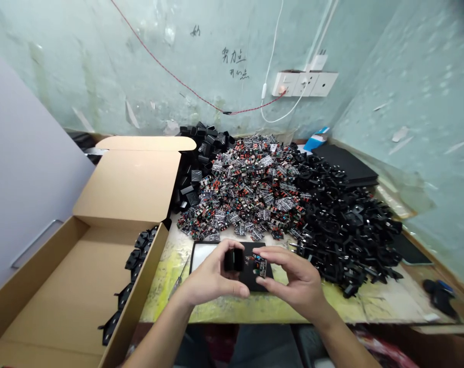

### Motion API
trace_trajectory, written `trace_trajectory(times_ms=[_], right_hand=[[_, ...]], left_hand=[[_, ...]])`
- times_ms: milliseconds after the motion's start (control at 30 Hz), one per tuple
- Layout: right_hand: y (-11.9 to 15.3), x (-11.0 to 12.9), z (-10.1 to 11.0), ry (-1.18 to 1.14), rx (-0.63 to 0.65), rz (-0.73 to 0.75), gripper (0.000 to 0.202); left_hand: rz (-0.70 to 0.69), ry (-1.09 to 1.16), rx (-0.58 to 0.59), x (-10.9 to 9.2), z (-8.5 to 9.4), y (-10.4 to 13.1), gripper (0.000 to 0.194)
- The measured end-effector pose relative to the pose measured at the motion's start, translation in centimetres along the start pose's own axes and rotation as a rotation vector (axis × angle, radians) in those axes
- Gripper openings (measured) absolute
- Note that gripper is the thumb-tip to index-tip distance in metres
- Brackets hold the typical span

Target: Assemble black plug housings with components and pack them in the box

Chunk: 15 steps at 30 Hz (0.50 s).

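My left hand (212, 278) is closed round a black plastic housing (234, 260), whose open end faces right. Between the thumb and fingers of my right hand (293, 276) is a small circuit board (261, 266) with several coloured components. The board is just right of the housing, with a narrow gap between them. Both hands are above a flat black pad (249, 287) near the table's front edge. Behind them rises a large heap of circuit boards (255, 189).
An open cardboard box (63, 286) on the left holds a row of black plug parts (124, 296). Black housings (204, 143) are piled at the back; black plug parts (343, 220) are heaped on the right. A screwdriver (178, 281) lies left of the pad, a phone (408, 250) far right.
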State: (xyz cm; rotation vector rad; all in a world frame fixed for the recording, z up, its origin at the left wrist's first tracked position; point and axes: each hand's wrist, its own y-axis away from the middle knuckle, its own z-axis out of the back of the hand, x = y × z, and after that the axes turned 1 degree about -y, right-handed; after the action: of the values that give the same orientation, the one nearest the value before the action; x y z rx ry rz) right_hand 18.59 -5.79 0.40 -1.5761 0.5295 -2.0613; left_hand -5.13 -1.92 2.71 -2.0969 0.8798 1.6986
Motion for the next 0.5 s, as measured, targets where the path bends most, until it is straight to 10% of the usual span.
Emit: trace_trajectory(times_ms=[167,500], right_hand=[[-0.4,0.1,0.0,-0.030,0.053,-0.023,0.046],[-1.7,1.2,0.5,0.089,0.142,0.015,0.046]], left_hand=[[-0.118,-0.109,-0.051,0.6,-0.1,-0.2,0.048],[-0.242,-0.269,-0.117,0.9,-0.5,-0.4,0.050]])
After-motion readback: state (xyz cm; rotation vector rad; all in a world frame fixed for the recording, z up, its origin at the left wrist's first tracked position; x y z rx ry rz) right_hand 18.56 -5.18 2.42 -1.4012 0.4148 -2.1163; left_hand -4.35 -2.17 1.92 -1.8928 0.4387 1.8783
